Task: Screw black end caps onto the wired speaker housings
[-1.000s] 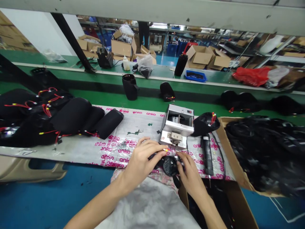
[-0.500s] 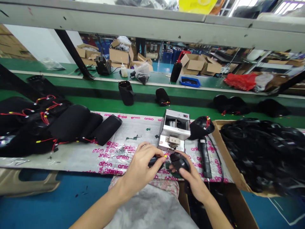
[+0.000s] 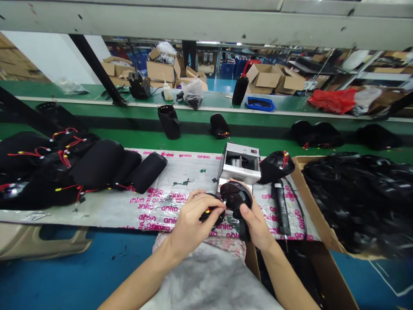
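My right hand (image 3: 258, 221) is wrapped round a glossy black round cap (image 3: 236, 196), with a black strap (image 3: 244, 230) hanging below it. Close beside the cap, my left hand (image 3: 196, 219) pinches a small white wire connector (image 3: 225, 204) between thumb and fingers. Under the left fingers sits a dark round piece (image 3: 217, 218), partly hidden, with red and yellow wire ends showing in it. Just behind the hands stands a silver machine (image 3: 240, 165) with an open top, its lower front covered by the right hand and cap.
Black fabric cylinders (image 3: 97, 165) with red wires pile up at left. A carton (image 3: 314, 202) full of black parts stands at right. A black-handled tool (image 3: 281, 211) and a black piece with red wires (image 3: 277, 167) lie beside the machine. Pink-lettered sheeting (image 3: 180, 172) covers the bench.
My right hand has raised and turned the black cap so its glossy face shows, bringing it nearer the left fingers. The left hand keeps its pinch. The whole view has shifted slightly.
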Motion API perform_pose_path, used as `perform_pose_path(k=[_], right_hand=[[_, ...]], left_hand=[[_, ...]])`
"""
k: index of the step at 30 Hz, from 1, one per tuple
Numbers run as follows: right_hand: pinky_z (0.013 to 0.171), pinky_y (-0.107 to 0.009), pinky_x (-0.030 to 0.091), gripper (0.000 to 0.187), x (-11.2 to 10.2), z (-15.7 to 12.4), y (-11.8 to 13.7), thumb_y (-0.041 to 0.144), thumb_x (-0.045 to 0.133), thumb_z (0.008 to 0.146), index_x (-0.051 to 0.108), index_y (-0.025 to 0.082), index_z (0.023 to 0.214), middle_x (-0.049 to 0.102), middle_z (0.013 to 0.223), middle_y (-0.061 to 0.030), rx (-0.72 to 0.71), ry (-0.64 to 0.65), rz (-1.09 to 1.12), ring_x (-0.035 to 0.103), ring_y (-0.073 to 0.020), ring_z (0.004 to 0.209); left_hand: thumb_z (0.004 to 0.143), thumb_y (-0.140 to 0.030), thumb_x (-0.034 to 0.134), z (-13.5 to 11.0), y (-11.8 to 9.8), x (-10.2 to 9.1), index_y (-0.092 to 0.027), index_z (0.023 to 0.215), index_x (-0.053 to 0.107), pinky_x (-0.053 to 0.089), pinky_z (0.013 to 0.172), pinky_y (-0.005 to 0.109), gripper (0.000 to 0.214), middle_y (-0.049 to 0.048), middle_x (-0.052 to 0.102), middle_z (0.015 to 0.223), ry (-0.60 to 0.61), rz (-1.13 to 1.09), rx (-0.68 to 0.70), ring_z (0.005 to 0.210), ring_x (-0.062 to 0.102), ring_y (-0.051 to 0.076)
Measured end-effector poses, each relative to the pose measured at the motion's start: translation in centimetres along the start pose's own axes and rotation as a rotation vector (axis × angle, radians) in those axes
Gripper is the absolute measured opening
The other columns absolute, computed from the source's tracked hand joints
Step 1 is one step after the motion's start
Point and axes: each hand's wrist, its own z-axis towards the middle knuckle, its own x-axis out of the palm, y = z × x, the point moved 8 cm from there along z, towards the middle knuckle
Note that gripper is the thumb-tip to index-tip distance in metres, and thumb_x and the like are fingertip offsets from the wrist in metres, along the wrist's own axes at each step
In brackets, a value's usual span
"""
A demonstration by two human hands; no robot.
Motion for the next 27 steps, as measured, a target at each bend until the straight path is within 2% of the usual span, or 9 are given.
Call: perform_pose_path(k=[7,11,14,17,18,20,22,24,27], right_hand=[[0.128,-0.031,0.043,0.057,0.9,-0.1,2.3,0.061,0.064,0.108,0.054,0.040,0.160,0.063,0.159,0.0010,-0.075,0.065,0.007,0.059,-0.0218,0.148],[0.132,-0.032,0.037,0.063,1.2,0.0,2.7,0.059,0.069,0.106,0.050,0.043,0.164,0.056,0.166,0.0020,-0.064,0.177,-0.130,0.052,-0.0225,0.156],[0.132,-0.036,0.038,0.060,0.9,0.3,2.2,0.060,0.065,0.108,0.051,0.042,0.163,0.057,0.165,0.0001,-0.030,0.203,-0.108,0.053,-0.0252,0.154],[0.133,-0.041,0.038,0.058,0.4,0.6,1.7,0.062,0.061,0.109,0.055,0.037,0.160,0.058,0.164,-0.0029,-0.015,0.148,-0.051,0.054,-0.0281,0.154],[0.133,-0.043,0.038,0.058,0.4,0.6,1.6,0.062,0.060,0.109,0.056,0.036,0.160,0.058,0.164,-0.0039,-0.011,0.130,-0.050,0.053,-0.0290,0.154],[0.134,-0.045,0.037,0.060,0.4,0.3,1.4,0.062,0.061,0.108,0.056,0.034,0.161,0.058,0.164,-0.0055,-0.004,0.103,-0.056,0.053,-0.0302,0.154],[0.133,-0.044,0.039,0.060,0.6,0.0,1.4,0.062,0.060,0.109,0.055,0.033,0.161,0.059,0.163,-0.0058,-0.014,0.089,-0.068,0.054,-0.0301,0.153],[0.132,-0.044,0.042,0.060,0.9,-0.3,1.5,0.061,0.060,0.109,0.054,0.033,0.162,0.059,0.164,-0.0054,-0.030,0.092,-0.081,0.054,-0.0299,0.153],[0.130,-0.041,0.045,0.061,1.2,-0.7,1.8,0.060,0.060,0.109,0.051,0.036,0.164,0.056,0.166,-0.0038,-0.068,0.091,-0.112,0.053,-0.0292,0.155]], left_hand=[[0.103,-0.007,0.071,0.3,0.1,-0.4,-0.022,0.106,0.073,0.058,0.095,0.035,0.016,0.0023,0.080,0.100,0.024,-0.004,-0.037,0.094,0.076,0.018],[0.103,-0.009,0.073,0.2,0.5,-0.3,-0.023,0.104,0.076,0.058,0.087,0.029,0.014,0.0039,0.073,0.102,0.038,0.039,-0.087,0.098,0.073,0.017],[0.104,-0.011,0.071,0.0,0.8,0.0,-0.025,0.107,0.073,0.058,0.090,0.030,0.014,0.0022,0.075,0.101,0.075,0.000,-0.109,0.098,0.073,0.018],[0.097,-0.016,0.079,-0.6,1.5,-1.2,-0.025,0.120,0.064,0.057,0.092,0.033,0.029,0.0042,0.072,0.110,-0.039,-0.026,-0.160,0.103,0.072,0.020],[0.094,-0.017,0.081,-0.9,1.6,-1.8,-0.025,0.119,0.061,0.057,0.090,0.034,0.033,0.0041,0.070,0.109,-0.097,-0.016,-0.171,0.101,0.071,0.021],[0.092,-0.016,0.081,-1.5,1.7,-2.7,-0.025,0.105,0.057,0.055,0.088,0.035,0.028,0.0012,0.066,0.096,-0.162,0.021,-0.158,0.093,0.067,0.021],[0.094,-0.015,0.080,-1.8,1.5,-3.1,-0.024,0.088,0.053,0.053,0.089,0.037,0.030,-0.0014,0.064,0.085,-0.155,0.063,-0.125,0.087,0.065,0.020],[0.096,-0.015,0.082,-2.0,1.4,-3.2,-0.023,0.080,0.051,0.051,0.094,0.040,0.035,-0.0028,0.065,0.080,-0.151,0.088,-0.110,0.085,0.066,0.019],[0.098,-0.016,0.082,-1.7,1.2,-3.3,-0.024,0.086,0.059,0.049,0.097,0.043,0.027,-0.0024,0.072,0.084,-0.182,0.092,-0.117,0.086,0.068,0.019]])
